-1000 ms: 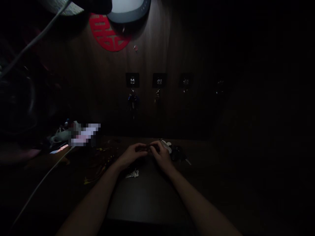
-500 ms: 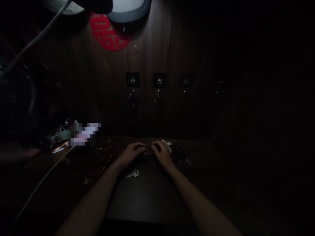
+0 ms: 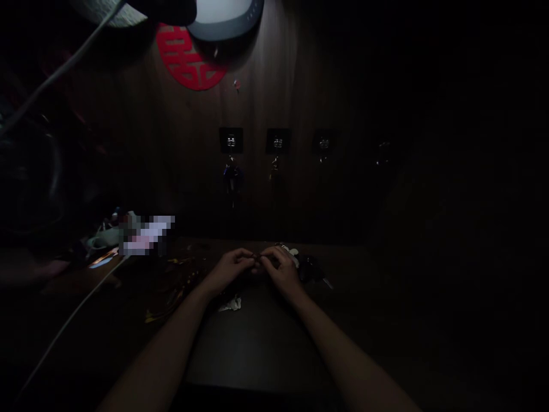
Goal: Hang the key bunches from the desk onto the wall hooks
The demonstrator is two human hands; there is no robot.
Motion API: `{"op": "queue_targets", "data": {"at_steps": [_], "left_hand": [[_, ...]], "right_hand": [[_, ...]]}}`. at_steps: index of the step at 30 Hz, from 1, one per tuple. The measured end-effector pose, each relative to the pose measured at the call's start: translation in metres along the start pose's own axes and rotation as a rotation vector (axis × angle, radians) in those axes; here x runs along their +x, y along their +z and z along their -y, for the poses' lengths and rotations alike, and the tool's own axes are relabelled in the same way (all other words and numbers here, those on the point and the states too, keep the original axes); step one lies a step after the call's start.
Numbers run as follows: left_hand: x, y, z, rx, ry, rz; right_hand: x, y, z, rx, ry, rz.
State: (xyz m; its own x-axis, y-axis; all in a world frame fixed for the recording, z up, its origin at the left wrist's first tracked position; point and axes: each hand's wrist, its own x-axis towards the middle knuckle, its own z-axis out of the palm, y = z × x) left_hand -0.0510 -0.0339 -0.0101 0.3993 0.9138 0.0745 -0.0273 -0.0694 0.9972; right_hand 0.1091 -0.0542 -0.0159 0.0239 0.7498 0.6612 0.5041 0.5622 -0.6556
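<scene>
Near the back of a dark table (image 3: 253,349), my left hand (image 3: 227,270) and my right hand (image 3: 282,271) meet fingertip to fingertip. Both are closed in a pinch around something small that the dim light hides. Just behind my right hand is a pale rounded object (image 3: 293,252). A dark bunch (image 3: 309,269) with a key-like metal blade lies to its right. Below my left hand rests a small silvery piece (image 3: 234,304), perhaps keys. A dark strap or cord with yellow marks (image 3: 189,281) runs beside my left forearm.
On the left stand a blurred lit screen (image 3: 148,236) and a white cable (image 3: 72,315). Keys hang from wall hooks (image 3: 231,141) at the back. A red paper cut-out (image 3: 189,66) and a cap (image 3: 225,20) are above. Another person's hand (image 3: 54,268) shows dimly at far left.
The fingers of my right hand have shifted slightly left, closer to my left fingertips. Otherwise the scene looks the same.
</scene>
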Motion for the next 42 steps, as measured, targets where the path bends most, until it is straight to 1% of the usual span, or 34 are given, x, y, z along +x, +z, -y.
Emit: {"op": "queue_targets", "data": {"at_steps": [5, 8, 11, 14, 16, 19, 24, 29, 31, 34, 37, 39, 42], "left_hand": [[-0.003, 0.003, -0.009, 0.082, 0.017, -0.049], [-0.004, 0.002, -0.012, 0.119, 0.013, -0.101], [0.0, -0.001, -0.009, 0.115, 0.013, -0.163], [0.006, -0.008, -0.001, 0.141, 0.072, -0.263], [0.009, -0.013, 0.004, 0.186, 0.125, -0.334], [0.012, -0.019, 0.007, 0.231, 0.175, -0.392], [0.013, -0.022, 0.007, 0.256, 0.182, -0.391], [0.014, -0.023, 0.008, 0.294, 0.19, -0.407], [0.014, -0.023, 0.009, 0.303, 0.191, -0.419], [0.014, -0.023, 0.01, 0.299, 0.188, -0.413], [0.014, -0.023, 0.011, 0.311, 0.197, -0.42], [0.015, -0.023, 0.011, 0.317, 0.206, -0.429], [0.014, -0.023, 0.01, 0.304, 0.2, -0.423]], "right_hand": [[0.001, -0.004, -0.001, -0.035, -0.029, -0.041], [0.004, -0.007, 0.002, -0.043, -0.001, -0.077], [0.009, -0.011, 0.006, -0.052, 0.029, -0.093], [0.02, -0.017, 0.01, -0.065, 0.008, -0.086], [0.032, -0.023, 0.011, -0.078, -0.012, -0.074], [0.055, -0.033, 0.014, -0.094, -0.027, -0.094], [0.106, -0.048, 0.026, -0.066, -0.037, -0.203], [0.157, -0.059, 0.043, 0.041, -0.045, -0.349], [0.175, -0.062, 0.048, 0.099, -0.045, -0.37], [0.195, -0.065, 0.052, 0.125, -0.081, -0.352], [0.208, -0.065, 0.051, 0.078, -0.118, -0.301], [0.213, -0.065, 0.049, 0.058, -0.116, -0.28], [0.216, -0.063, 0.044, 0.048, -0.092, -0.283]]}}
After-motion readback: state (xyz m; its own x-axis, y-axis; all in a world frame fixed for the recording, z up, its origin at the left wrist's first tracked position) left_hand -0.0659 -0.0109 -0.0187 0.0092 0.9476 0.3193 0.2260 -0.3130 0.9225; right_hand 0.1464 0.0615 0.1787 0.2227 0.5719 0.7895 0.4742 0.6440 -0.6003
